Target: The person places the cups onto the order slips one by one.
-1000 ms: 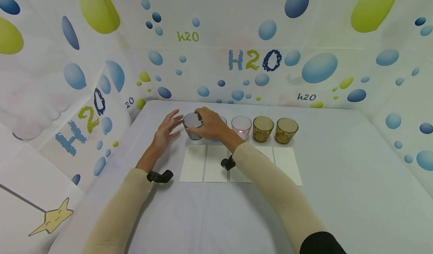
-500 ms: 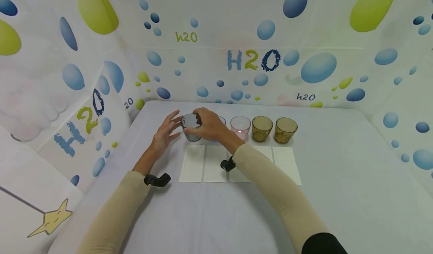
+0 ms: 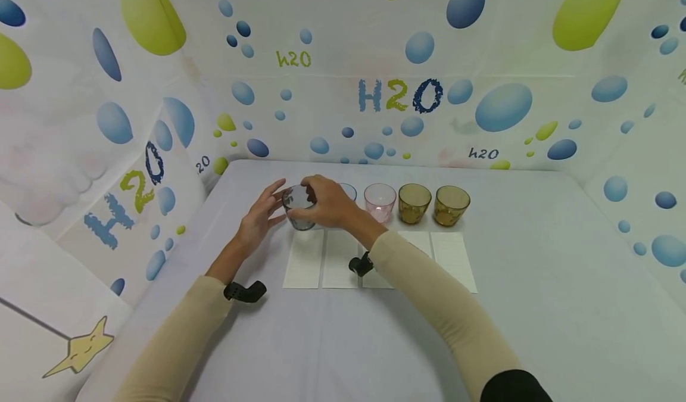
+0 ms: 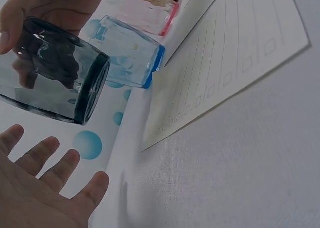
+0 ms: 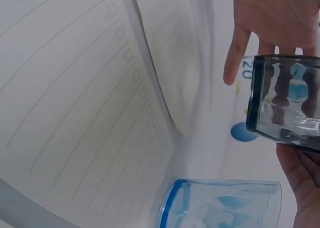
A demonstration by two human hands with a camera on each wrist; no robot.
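From the head view, a pale table (image 3: 536, 283) carries a row of cups; the right hand (image 3: 327, 202) grips the grey glass (image 3: 297, 208), lifted and tilted above the lined cards (image 3: 305, 259). The left-wrist view shows the left hand (image 4: 40, 193) spread flat, holding nothing, just under that glass (beside the blue glass (image 4: 131, 53)). The right-wrist view shows fingers (image 5: 300, 175) wrapped round it.

Blue glass (image 3: 347, 191), pink glass (image 3: 380, 202), two amber glasses (image 3: 414, 203) (image 3: 452, 205) in a row on grey tabletop (image 3: 536, 307); lined paper sheets (image 3: 453, 260) in front. Bubble-print walls (image 3: 482, 62).
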